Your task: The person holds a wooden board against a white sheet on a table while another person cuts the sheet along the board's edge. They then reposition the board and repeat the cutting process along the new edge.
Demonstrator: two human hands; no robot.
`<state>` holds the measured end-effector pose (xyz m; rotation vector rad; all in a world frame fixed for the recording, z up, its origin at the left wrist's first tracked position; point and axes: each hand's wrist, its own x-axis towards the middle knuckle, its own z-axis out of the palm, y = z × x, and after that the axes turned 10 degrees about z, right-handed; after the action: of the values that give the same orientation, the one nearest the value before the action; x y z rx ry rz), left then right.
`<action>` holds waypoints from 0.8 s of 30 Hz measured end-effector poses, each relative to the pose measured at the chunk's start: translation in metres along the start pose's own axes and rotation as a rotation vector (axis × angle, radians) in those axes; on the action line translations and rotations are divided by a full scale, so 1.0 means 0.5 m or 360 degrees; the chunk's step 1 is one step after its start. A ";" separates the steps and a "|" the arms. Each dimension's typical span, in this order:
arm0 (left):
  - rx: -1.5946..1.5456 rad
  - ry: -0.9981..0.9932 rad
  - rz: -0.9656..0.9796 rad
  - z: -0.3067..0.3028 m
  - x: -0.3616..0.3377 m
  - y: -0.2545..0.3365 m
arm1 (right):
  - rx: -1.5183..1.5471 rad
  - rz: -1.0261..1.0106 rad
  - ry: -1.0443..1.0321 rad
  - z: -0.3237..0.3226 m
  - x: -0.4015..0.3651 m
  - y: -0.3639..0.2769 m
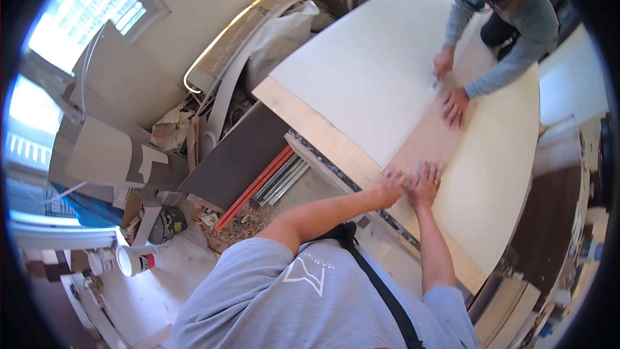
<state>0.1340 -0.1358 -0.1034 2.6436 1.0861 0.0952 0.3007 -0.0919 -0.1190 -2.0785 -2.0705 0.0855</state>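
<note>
A long reddish-brown strip (pixel 431 137) lies across a large white sheet (pixel 361 84) on the workbench. My right hand (pixel 423 185) rests on the strip near its close end, fingers stretched and pressed down. Beside it, almost touching, my left hand (pixel 390 186) is curled at the board's near edge; whatever its fingers grip is too small to make out. At the far end a co-worker's hand (pixel 455 106) presses flat on the strip. The co-worker's other hand (pixel 443 63) holds a small slim tool (pixel 436 82) against the strip's edge.
Below the bench edge, red bars (pixel 253 187) and metal bars (pixel 282 182) stick out above wood shavings. A dark panel (pixel 226 155) leans to the left, before piled scraps and a white sack (pixel 281 35). White buckets (pixel 132 262) stand on the floor at lower left.
</note>
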 end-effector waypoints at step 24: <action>-0.0123 -0.0059 -0.0030 -0.033 0.005 0.008 | -0.0053 -0.0003 -0.0057 -0.006 0.003 0.002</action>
<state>0.1358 -0.1333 -0.0866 2.5564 1.0731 0.0823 0.3024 -0.0908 -0.1160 -2.1097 -2.1084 0.0895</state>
